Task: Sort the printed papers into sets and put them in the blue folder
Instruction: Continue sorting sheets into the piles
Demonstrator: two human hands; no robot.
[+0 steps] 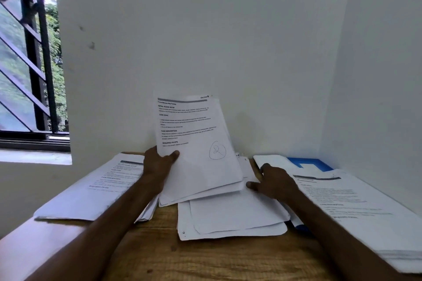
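My left hand [158, 164] grips a stack of printed papers [201, 143] by its left edge, thumb on the front, and holds it raised and tilted above the wooden table [205, 258]. The top sheet bears a hand-drawn circled 2. My right hand [271, 181] rests with spread fingers on loose blank-looking sheets [233, 214] lying at the table's middle. The blue folder [312, 163] lies at the back right against the wall, mostly covered by paper. A printed pile [96, 187] lies on the left and a thick printed pile [365, 210] on the right.
White walls close off the back and the right side of the table. A barred window [27, 64] is at the left, with a sill below it. The table's front part shows bare wood.
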